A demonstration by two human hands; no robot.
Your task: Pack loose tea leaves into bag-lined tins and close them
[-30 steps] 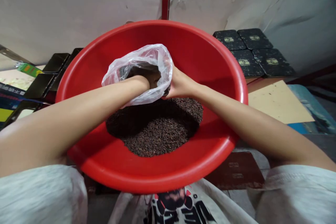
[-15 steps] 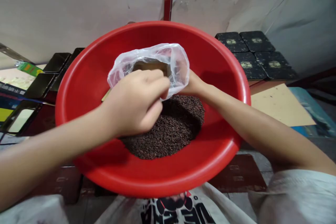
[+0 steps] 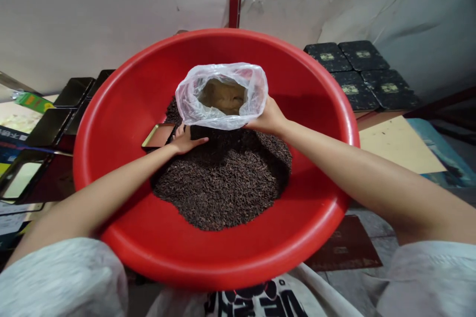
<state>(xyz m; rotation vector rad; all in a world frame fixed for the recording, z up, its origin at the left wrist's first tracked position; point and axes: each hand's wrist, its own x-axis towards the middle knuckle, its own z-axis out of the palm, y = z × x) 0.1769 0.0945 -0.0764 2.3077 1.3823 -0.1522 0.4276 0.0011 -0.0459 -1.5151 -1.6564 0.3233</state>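
My right hand [image 3: 270, 118] is wrapped round the right side of a clear plastic bag [image 3: 223, 121], holding it up over a big red basin [image 3: 215, 257]. The bag's mouth faces up and its brownish inside shows; whether it lines a tin is hidden. My left hand [image 3: 186, 141] lies lower, fingers spread, at the heap of dark loose tea leaves [image 3: 226, 188] in the basin. Just left of those fingers, a small rectangular tin lid [image 3: 159, 135] rests in the basin at the heap's edge.
Dark closed tins [image 3: 362, 77] stand beyond the basin on the right, near a tan board [image 3: 399, 146]. Open black tins [image 3: 48, 126] and a green box [image 3: 34, 101] are on the left. Behind the basin rises a peeling wall [image 3: 148, 0].
My left hand has come away from the bag's mouth and gone down to the tea leaves, uncovering the bag's inside and the lid. My right hand still holds the bag.
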